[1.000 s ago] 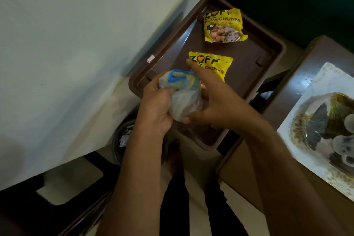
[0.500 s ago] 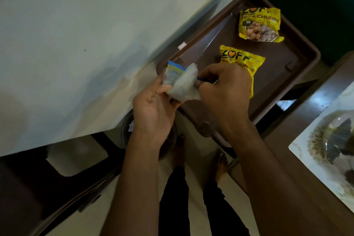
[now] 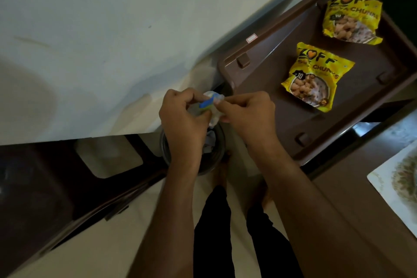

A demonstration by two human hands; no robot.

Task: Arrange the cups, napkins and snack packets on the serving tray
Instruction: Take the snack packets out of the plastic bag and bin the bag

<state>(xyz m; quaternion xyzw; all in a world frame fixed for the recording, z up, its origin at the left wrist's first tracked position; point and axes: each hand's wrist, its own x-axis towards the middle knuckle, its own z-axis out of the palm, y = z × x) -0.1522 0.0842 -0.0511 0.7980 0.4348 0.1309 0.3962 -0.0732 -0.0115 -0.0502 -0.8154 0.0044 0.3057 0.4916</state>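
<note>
L hand [image 3: 182,119] & R hand [image 3: 246,115] knuckles up, fingers curled pinching napkin pack [image 3: 208,104]

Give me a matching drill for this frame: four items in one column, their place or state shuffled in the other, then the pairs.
Items:
1. clear packet with blue label
2. nearer yellow packet
3. farther yellow packet
4. brown tray

Place or state:
A. lying at the tray's far end
B. pinched between the left hand and right hand, off the tray
C. lying mid-tray, closest to the hands
D. carrying two packets, no cups or napkins on it

Pairs: 1-B, 2-C, 3-A, 4-D
</note>
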